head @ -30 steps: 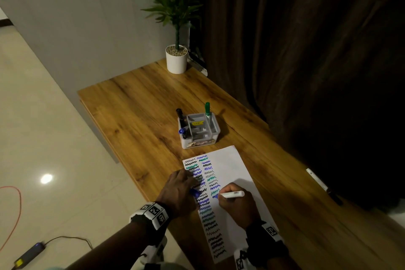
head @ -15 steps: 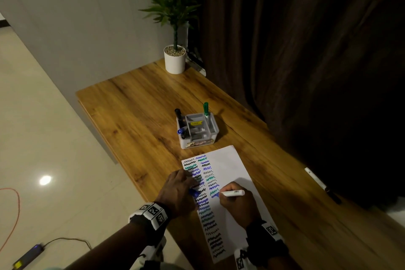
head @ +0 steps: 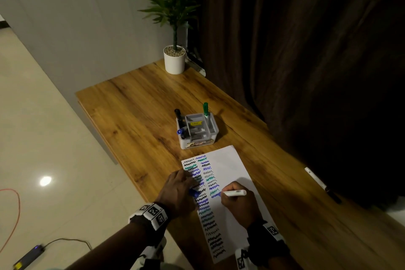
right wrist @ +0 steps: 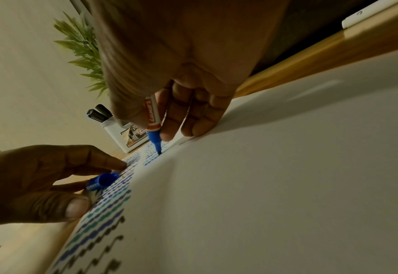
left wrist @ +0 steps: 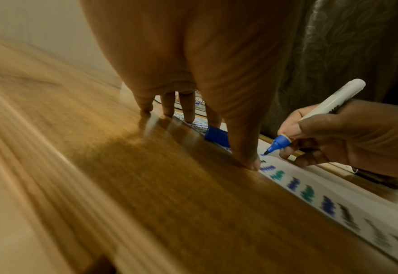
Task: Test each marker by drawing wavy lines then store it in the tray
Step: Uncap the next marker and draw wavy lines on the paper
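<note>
A white sheet of paper [head: 232,169] with rows of black, green and blue wavy lines lies on the wooden table [head: 135,112]. My right hand [head: 235,203] grips a white marker with a blue tip [head: 234,193], and its tip [right wrist: 158,151] touches the paper at a blue line. My left hand [head: 184,186] presses the sheet's left edge and pinches the blue cap [head: 194,192] between thumb and forefinger [right wrist: 113,164]. Beyond the paper stands the grey tray [head: 198,138], holding a green marker [head: 206,109], a black marker [head: 178,114] and a blue-capped one [head: 180,131].
A loose white marker with a black cap [head: 317,181] lies near the table's right edge by the dark curtain. A potted plant [head: 174,59] stands at the far corner. The table's left edge drops to a tiled floor with a cable [head: 65,241].
The marker tip has crept slightly to the right along the blue wavy line. My left hand has stayed on the paper with the cap.
</note>
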Action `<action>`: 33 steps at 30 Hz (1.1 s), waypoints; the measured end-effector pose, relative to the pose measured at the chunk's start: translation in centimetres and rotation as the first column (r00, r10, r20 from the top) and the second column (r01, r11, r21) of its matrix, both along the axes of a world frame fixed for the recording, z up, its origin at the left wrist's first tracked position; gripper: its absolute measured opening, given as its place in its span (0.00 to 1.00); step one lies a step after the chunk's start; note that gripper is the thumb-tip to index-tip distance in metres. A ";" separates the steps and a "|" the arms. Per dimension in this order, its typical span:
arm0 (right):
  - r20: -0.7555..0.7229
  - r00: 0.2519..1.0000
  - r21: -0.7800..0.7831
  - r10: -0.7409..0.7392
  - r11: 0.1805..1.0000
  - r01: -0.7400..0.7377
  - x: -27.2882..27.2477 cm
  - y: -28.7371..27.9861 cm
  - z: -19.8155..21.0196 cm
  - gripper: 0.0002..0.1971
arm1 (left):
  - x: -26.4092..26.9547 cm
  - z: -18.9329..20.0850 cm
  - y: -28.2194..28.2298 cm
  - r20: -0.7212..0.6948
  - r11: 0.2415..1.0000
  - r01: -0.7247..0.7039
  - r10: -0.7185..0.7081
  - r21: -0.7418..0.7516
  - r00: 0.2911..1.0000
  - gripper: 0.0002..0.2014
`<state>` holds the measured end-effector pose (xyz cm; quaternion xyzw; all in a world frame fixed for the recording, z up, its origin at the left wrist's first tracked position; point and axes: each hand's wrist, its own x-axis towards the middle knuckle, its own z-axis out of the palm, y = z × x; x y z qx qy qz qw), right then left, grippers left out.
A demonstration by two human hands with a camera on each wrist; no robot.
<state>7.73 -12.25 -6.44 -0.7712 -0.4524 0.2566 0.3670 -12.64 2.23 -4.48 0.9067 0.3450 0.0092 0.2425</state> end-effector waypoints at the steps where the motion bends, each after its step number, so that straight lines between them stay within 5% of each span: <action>1: -0.010 1.000 0.004 -0.007 1.000 0.007 0.0 0.0 0.1 0.10 | 0.0 0.0 0.0 0.007 1.000 -0.001 0.001 0.004 1.000 0.45; 20: 0.027 0.999 0.039 -0.016 0.999 0.015 0.2 -0.1 0.4 0.09 | 0.1 -1.0 0.3 0.016 1.000 -0.001 0.001 0.010 1.000 0.43; 26: -0.110 0.990 0.078 -0.091 0.992 0.100 0.4 -0.2 1.0 0.04 | -0.1 -1.3 0.5 0.025 0.999 0.035 -0.036 0.026 0.999 0.43; 29: -0.253 0.956 0.121 -0.146 0.976 0.180 0.4 0.0 2.2 0.03 | -0.2 -0.3 0.6 0.044 0.999 0.051 -0.050 -0.009 0.998 0.37; 33: -0.457 0.876 0.144 -0.156 0.959 0.246 0.0 0.5 3.9 0.03 | -0.4 0.1 1.2 0.127 0.984 0.150 -0.162 0.098 0.979 0.14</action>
